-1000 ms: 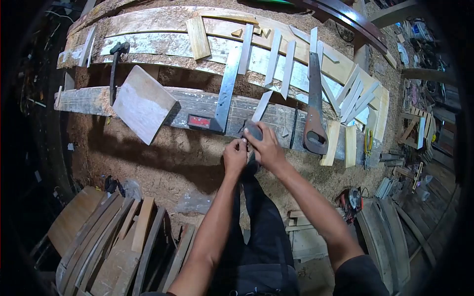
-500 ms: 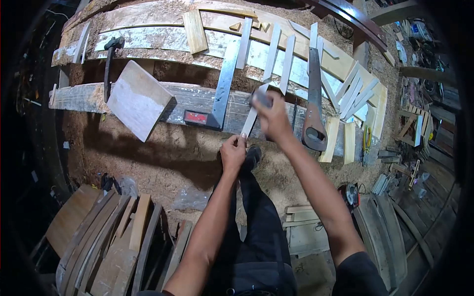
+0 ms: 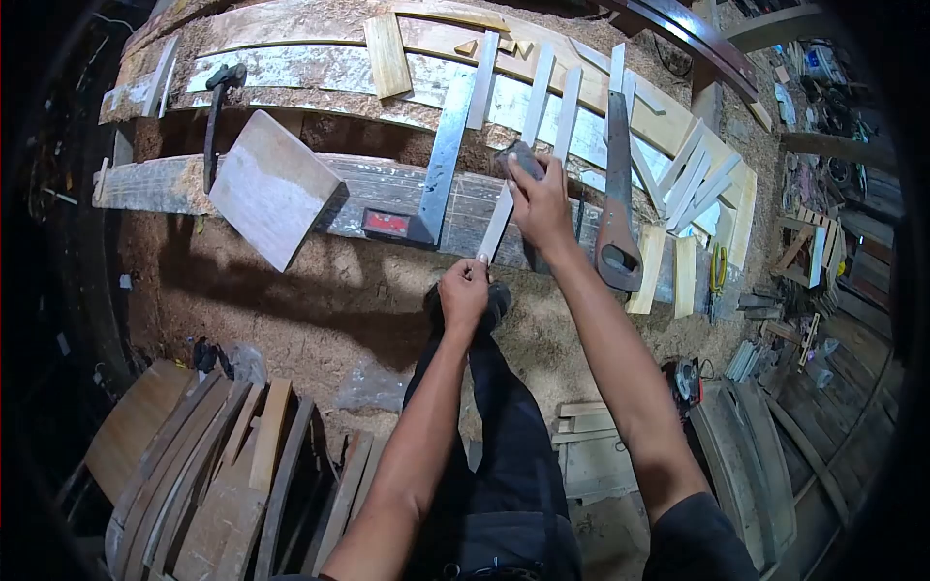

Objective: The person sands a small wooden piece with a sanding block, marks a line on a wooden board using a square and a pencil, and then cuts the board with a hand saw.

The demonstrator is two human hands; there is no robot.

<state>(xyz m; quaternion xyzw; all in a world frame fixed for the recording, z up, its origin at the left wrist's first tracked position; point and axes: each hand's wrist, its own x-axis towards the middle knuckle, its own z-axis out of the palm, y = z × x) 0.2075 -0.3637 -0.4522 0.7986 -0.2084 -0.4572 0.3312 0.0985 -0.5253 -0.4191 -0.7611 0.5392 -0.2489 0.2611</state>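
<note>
The left hand (image 3: 464,293) pinches the near end of a thin pale strip (image 3: 497,223) between thumb and fingertips. The strip lies slanted across the grey plank (image 3: 174,184) on the bench. The right hand (image 3: 541,205) presses a dark block (image 3: 524,158) onto the strip's far end, fingers closed over it. Just left of the strip lies a steel square (image 3: 441,165) with a red-marked stock. Just right of the right hand lies a handsaw (image 3: 616,194), handle toward the person. Farther left a board (image 3: 271,189) rests tilted over the plank, with a hammer (image 3: 215,121) beside it. More pale strips (image 3: 697,184) lie beyond the saw. Sawdust (image 3: 320,300) covers the floor.
</note>
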